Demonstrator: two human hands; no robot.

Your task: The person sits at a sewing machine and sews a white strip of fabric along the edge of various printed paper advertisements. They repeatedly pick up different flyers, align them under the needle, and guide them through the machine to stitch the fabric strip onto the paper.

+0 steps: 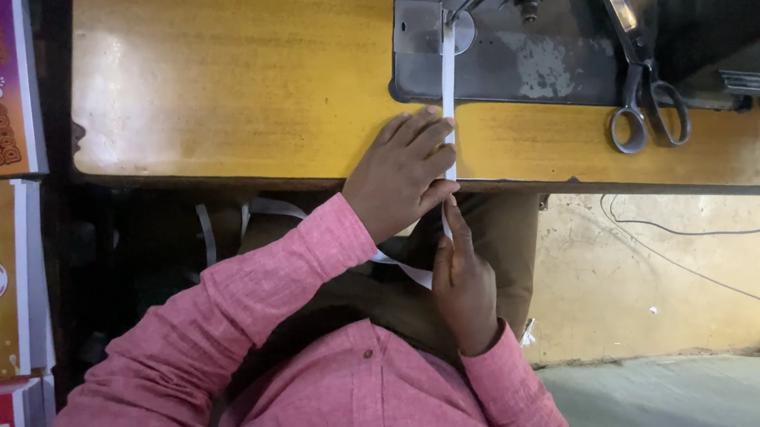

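The left hand is pressing flat on a white strip at the yellow table edge; the right hand is pinching the strip's lower run. Uneven tension is likely skewing the strip running under the sewing machine; nearby scissors are risking a snag.

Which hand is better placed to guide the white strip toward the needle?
Likely the left hand: it lies flat on the yellow wooden table, fingers on the narrow white fabric strip. The right hand pinches it below the edge.
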